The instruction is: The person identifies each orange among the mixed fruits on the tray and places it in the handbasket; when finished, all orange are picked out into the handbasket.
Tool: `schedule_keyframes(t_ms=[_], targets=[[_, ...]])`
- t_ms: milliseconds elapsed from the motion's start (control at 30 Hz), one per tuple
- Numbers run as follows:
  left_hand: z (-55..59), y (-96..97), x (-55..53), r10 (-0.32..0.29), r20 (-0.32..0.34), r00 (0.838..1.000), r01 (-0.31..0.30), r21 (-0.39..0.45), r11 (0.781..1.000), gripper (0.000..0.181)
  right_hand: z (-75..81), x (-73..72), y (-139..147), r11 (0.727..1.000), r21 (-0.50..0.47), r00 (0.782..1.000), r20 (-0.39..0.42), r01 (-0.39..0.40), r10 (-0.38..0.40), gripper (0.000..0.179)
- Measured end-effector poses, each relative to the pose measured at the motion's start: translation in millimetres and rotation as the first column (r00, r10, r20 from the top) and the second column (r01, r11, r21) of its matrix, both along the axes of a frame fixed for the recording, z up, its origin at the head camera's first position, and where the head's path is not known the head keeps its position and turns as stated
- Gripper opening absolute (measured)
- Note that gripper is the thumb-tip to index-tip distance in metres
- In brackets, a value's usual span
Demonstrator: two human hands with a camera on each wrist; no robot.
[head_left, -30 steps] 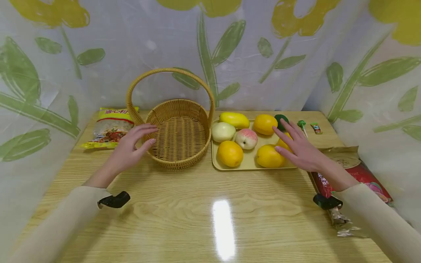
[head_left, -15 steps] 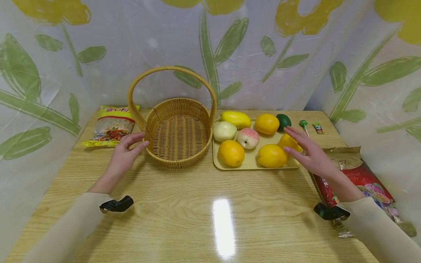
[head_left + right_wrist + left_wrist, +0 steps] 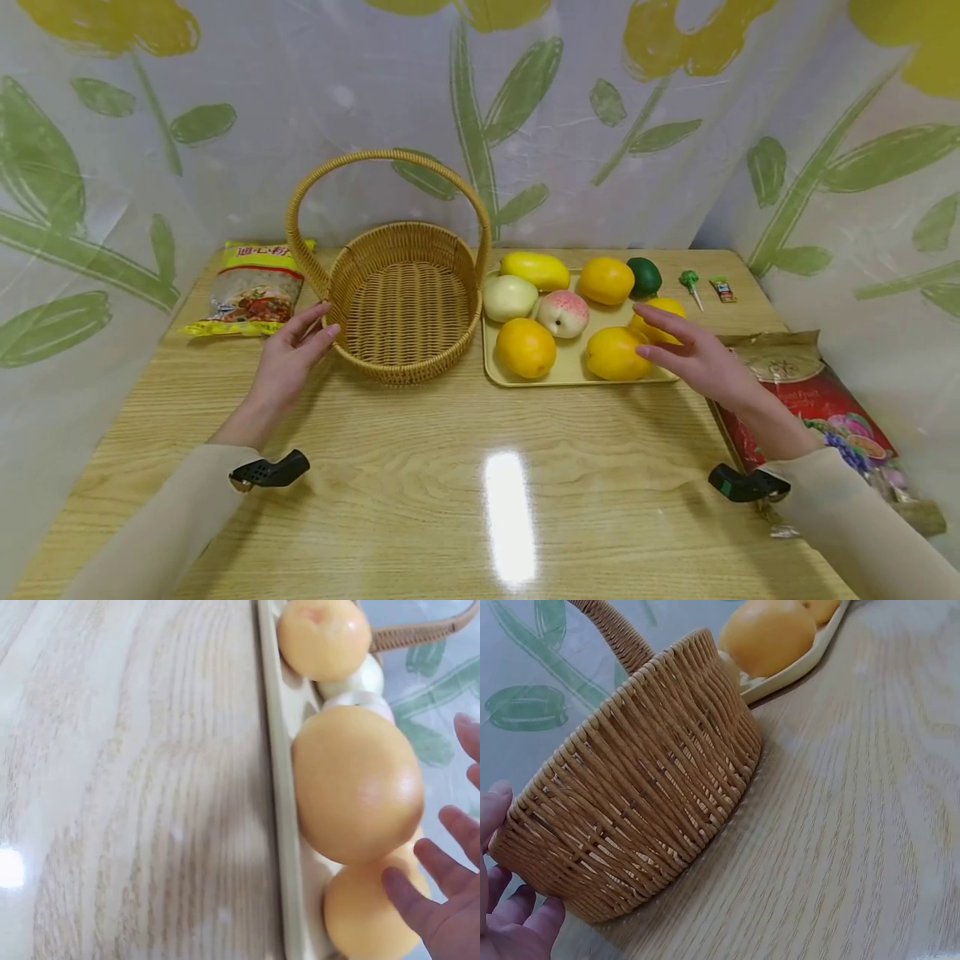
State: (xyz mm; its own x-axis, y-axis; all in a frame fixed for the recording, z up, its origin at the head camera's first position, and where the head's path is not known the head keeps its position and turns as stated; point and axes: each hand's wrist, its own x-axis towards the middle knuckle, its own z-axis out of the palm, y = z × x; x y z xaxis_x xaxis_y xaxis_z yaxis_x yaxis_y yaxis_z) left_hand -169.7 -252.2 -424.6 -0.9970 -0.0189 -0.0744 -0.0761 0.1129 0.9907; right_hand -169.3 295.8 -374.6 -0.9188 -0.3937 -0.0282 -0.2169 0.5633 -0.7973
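In the head view my left hand grips the left side of the round wicker basket, which has a tall arched handle. The left wrist view shows its thumb at the rim and the other fingers low against the woven wall. Fingers spread, my right hand hovers over the right end of a shallow yellow tray. Below it are an oval orange-yellow fruit and another orange-yellow fruit; nothing is held there. A peach lies mid-tray.
More fruit on the tray includes an orange, a pale green fruit and a dark green one. A food packet stands behind the left hand. A lollipop, small wrapped sweet and red candy bag lie right.
My left hand has drawn back from above the basket's left rim and come down onto its side. My right hand has moved slightly toward me, uncovering the dark green fruit.
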Motion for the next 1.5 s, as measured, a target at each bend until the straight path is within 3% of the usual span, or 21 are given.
schedule_keyframes(t_ms=[167, 367, 567, 867, 1200, 1400, 1500], targets=[[0.2, -0.1, -0.6, 0.017, 0.008, 1.000, -0.017, 0.032, 0.999, 0.063, -9.6, -5.2, -4.7, 0.999, 0.033, 0.999, 0.035, -0.037, 0.036, 0.058], [0.8, 0.5, -1.2, 0.026, 0.004, 1.000, -0.027, 0.058, 0.998, 0.063, -18.6, -15.2, -11.5, 0.987, 0.108, 0.992, 0.008, -0.123, 0.122, 0.052], [-0.6, 0.7, -2.3, 0.022, -0.003, 1.000, -0.021, 0.083, 0.996, 0.064, -16.5, -16.6, -14.1, 0.965, 0.168, 0.977, -0.040, -0.202, 0.212, 0.055], [-1.9, 0.7, -1.0, 0.023, 0.010, 1.000, -0.024, 0.079, 0.997, 0.066, -18.3, -14.4, -20.3, 0.956, 0.249, 0.960, -0.189, -0.156, 0.206, 0.054], [-2.6, 2.6, -1.2, 0.004, -0.007, 1.000, -0.004, 0.064, 0.998, 0.066, -15.3, -17.1, -17.4, 0.920, 0.291, 0.932, -0.167, -0.264, 0.320, 0.054], [-2.8, 1.4, 0.0, 0.003, 0.003, 1.000, -0.003, 0.056, 0.998, 0.066, -11.7, -13.4, -21.0, 0.922, 0.311, 0.934, -0.196, -0.230, 0.299, 0.057], [-2.3, 2.1, 0.8, 0.003, 0.003, 1.000, -0.003, 0.058, 0.998, 0.066, -6.0, -10.5, -22.3, 0.940, 0.278, 0.942, -0.209, -0.199, 0.261, 0.056]])
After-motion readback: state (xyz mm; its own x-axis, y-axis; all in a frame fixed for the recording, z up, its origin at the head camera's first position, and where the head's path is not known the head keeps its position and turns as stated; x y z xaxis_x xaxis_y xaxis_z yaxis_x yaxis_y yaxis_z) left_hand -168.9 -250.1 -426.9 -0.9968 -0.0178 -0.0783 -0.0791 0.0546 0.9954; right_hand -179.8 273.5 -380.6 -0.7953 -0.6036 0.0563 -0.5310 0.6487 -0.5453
